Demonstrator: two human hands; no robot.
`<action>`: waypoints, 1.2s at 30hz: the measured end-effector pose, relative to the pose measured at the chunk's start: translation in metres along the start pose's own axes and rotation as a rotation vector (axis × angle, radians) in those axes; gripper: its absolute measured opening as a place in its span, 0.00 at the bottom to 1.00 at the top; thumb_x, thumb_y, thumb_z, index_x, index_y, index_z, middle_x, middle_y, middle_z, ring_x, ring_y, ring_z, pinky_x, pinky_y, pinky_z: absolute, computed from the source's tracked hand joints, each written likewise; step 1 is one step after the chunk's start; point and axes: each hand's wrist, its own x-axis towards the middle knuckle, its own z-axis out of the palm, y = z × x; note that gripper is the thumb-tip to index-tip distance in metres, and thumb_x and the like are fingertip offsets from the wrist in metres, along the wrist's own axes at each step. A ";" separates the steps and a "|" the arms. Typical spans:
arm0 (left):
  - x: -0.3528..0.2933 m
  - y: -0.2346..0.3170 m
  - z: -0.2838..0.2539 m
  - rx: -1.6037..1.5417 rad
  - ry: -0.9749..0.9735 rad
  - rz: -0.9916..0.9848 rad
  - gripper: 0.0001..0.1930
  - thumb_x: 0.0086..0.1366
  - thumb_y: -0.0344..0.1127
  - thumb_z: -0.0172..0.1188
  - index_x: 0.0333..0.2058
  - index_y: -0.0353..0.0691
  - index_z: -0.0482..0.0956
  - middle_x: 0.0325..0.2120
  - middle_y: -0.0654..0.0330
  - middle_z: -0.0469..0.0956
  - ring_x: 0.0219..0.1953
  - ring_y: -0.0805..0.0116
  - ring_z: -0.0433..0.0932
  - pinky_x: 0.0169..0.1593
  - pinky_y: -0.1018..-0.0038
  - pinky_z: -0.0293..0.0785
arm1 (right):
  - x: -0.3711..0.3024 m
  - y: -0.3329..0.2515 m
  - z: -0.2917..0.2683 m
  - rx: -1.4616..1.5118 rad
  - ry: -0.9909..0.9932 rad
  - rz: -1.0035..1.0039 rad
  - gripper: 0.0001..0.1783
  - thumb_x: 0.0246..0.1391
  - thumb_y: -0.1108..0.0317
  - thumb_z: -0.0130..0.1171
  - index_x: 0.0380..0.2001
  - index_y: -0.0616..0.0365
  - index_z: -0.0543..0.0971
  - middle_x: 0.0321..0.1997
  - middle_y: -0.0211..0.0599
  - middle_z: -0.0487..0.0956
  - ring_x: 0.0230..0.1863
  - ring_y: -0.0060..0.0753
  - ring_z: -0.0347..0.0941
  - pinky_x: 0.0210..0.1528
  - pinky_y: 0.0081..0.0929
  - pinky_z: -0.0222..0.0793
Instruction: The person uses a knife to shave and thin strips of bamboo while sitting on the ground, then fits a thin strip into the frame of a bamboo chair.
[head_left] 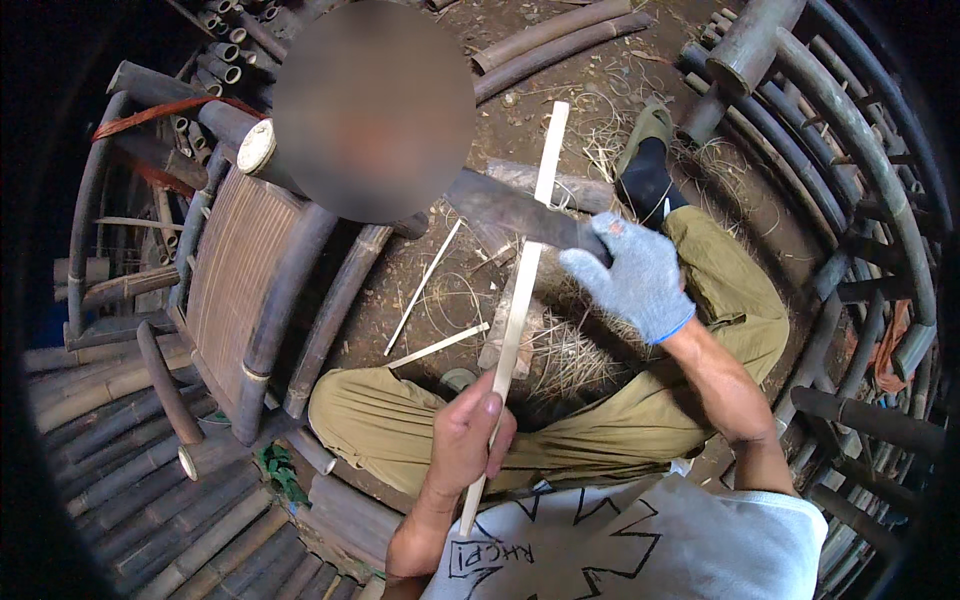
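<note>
A long, pale bamboo strip (pixel 516 320) slants across the middle of the head view. My bare left hand (pixel 472 430) is closed around its lower part, with the thumb lying along it. In a grey-blue knitted glove, my right hand (pixel 635 275) grips a broad, dark-bladed knife (pixel 505 208); its handle is mostly covered by the fingers. The blade crosses over the strip and hides a short piece of it, pointing to the left. Whether the edge is cutting into the strip I cannot tell. A short log (pixel 590 192) lies on the ground behind the crossing.
Thin shavings (pixel 580 360) and two loose strips (pixel 425 285) litter the dirt floor between my bent legs. To the left stands a bamboo chair (pixel 235 290) beside stacked poles (pixel 110 420). Another bamboo frame (pixel 860 130) rises at the right. A blurred round patch covers the upper middle.
</note>
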 end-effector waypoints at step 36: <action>0.211 0.149 -0.453 -0.879 0.790 0.814 0.17 0.69 0.35 0.62 0.39 0.30 0.63 0.34 0.48 0.72 0.41 0.46 0.83 0.38 0.63 0.89 | 0.262 -0.216 0.106 0.390 0.229 -0.442 0.25 0.67 0.74 0.45 0.67 0.61 0.66 0.70 0.44 0.66 0.63 0.37 0.68 0.64 0.34 0.66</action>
